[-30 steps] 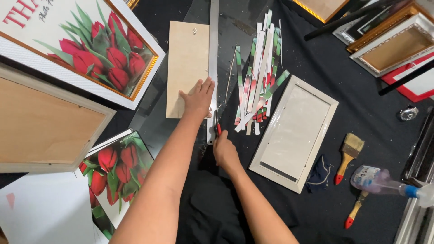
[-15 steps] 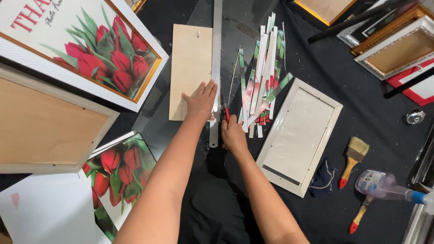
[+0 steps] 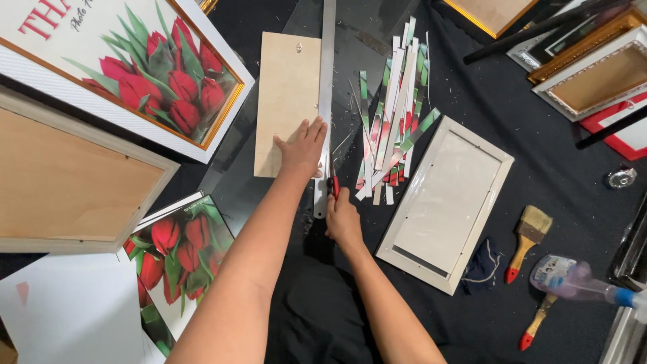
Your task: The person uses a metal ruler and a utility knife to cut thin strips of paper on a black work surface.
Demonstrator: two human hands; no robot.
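My left hand [image 3: 301, 148] presses flat on a tan backing board [image 3: 286, 87] and on the long metal ruler [image 3: 327, 61] that runs along the board's right edge. My right hand [image 3: 342, 219] grips a red-handled cutter [image 3: 334, 185] held against the ruler's right side, near the ruler's lower end. Both lie on a dark glossy sheet [image 3: 357, 40] on the black cloth.
Several cut print strips [image 3: 394, 114] lie right of the ruler. A white frame [image 3: 448, 202] lies face down further right, beside two brushes [image 3: 529, 239] and a spray bottle [image 3: 579, 283]. Tulip prints [image 3: 151, 74] and a wooden frame back [image 3: 60, 182] lie left. More frames [image 3: 593, 74] are stacked at upper right.
My right hand with the cutter has moved up along the ruler, away from my body. My left hand stays pressed on the board and ruler.
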